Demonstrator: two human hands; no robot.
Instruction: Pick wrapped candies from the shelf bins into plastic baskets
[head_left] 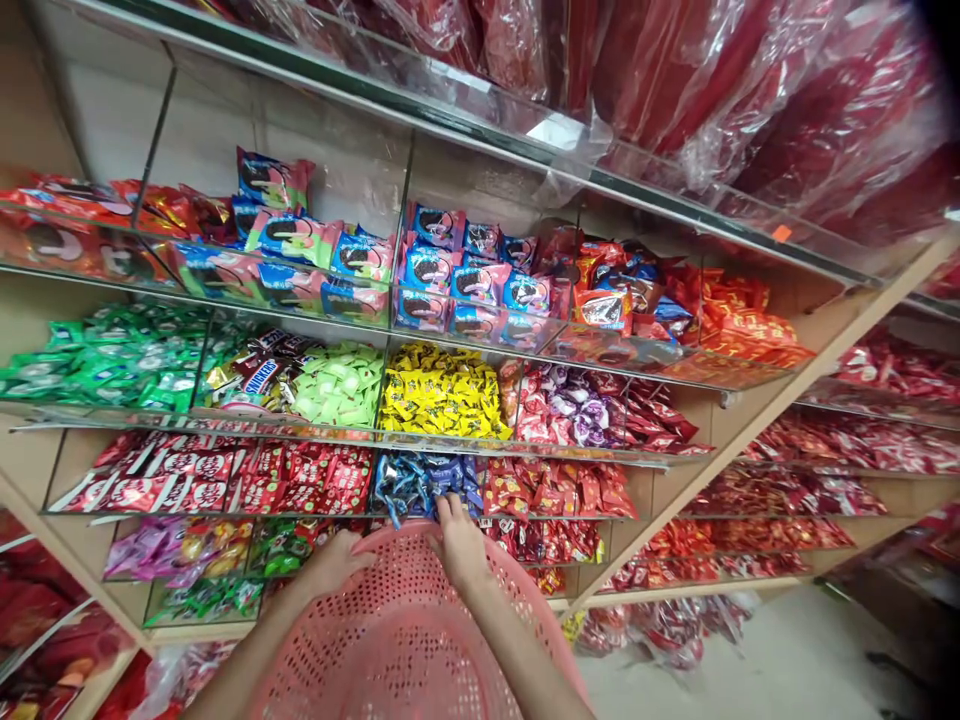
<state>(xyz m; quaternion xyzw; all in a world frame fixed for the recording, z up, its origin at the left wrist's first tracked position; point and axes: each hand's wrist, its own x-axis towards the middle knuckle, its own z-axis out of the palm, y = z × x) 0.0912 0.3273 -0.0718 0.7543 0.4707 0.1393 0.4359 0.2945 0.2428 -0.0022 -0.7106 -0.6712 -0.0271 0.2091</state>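
A pink perforated plastic basket (pixel 420 560) is tilted up against the front of the shelves. My left hand (pixel 337 562) is closed on its upper left rim. My right hand (pixel 460 545) is above the far rim, fingers stretched toward a compartment of blue-wrapped sweets (pixel 427 475). Those fingers are apart from the thumb, and no sweet shows in them. Some blue wrappers hang over the shelf edge by the rim. Red-wrapped sweets (pixel 555 488) fill the compartment to the right, and red and white packets (pixel 307 478) lie to the left.
Glass dividers and ledges (pixel 390 330) front the shelves. Above are yellow-wrapped sweets (pixel 446 395), green ones (pixel 120 350) and blue-pink biscuit packs (pixel 457 280). Plastic-wrapped red goods (pixel 675 80) overhang the top. A slanting wooden panel (pixel 720 440) borders the right; pale floor (pixel 780 650) lies below.
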